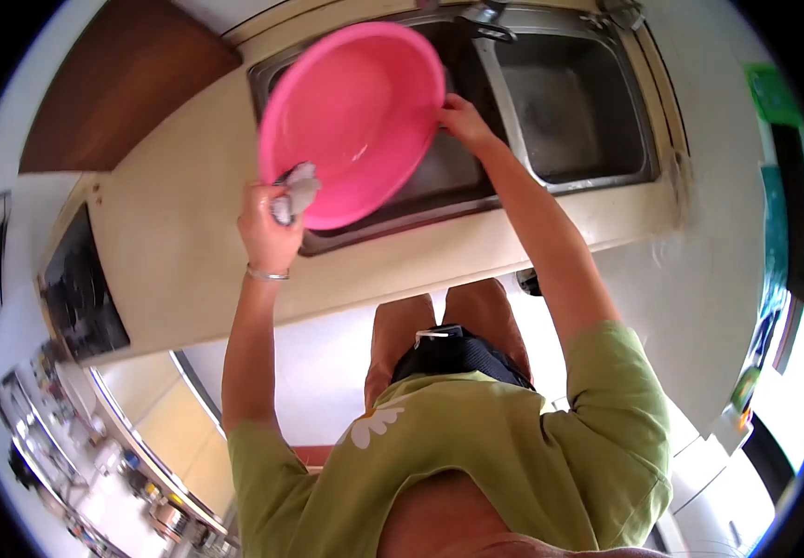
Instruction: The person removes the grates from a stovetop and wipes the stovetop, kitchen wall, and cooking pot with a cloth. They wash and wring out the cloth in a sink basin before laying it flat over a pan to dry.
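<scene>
A large pink plastic basin [337, 102] is held tilted over the left bowl of the sink, its inside turned up toward me. My right hand [465, 123] is closed on the basin's right rim. At the lower left rim is my left hand [270, 228], wearing a silver bracelet. Its fingers are closed around a small crumpled white and dark wad [301, 186], which lies against the rim. Whether the wad is cloth or a scrubber I cannot make out. Some left fingers are hidden behind it.
The steel sink's right bowl [574, 107] is beside the basin, with a faucet [485, 13] at the back. A pale counter [174, 200] runs left to a black cooktop [84, 284]. A brown board-like panel [127, 79] stands at the upper left.
</scene>
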